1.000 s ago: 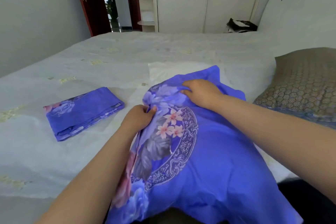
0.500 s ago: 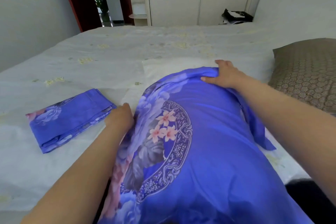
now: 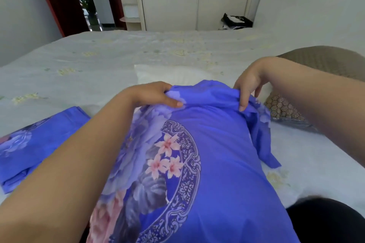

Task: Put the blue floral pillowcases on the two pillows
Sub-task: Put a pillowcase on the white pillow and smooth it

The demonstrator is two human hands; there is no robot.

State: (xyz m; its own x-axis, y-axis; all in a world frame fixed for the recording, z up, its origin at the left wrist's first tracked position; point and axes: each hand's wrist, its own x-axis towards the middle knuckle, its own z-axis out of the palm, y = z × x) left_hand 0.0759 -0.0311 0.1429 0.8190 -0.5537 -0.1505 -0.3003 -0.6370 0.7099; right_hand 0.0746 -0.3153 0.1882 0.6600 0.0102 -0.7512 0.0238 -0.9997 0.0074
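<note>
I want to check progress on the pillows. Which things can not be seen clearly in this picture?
Head view only:
- Pillow inside the blue floral pillowcase: covered by fabric.
- Left hand fingers: tucked behind the pillowcase edge.
- Folded pillowcase: cut off by left edge and forearm.
- Patterned pillow: mostly behind the right arm.

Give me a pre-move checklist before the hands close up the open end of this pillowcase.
1. Left hand grips the open edge of the blue floral pillowcase: ok.
2. Right hand grips the same edge: ok, thumb pressed on the fabric.
3. Pillow fully inside: not ok, white pillow shows beyond the opening.
4. Loose flap tucked in: not ok, it hangs off the right side.
5. Second folded pillowcase lies apart on the bed: ok.
6. Case corners filled at the near end: cannot tell, out of view.
</note>
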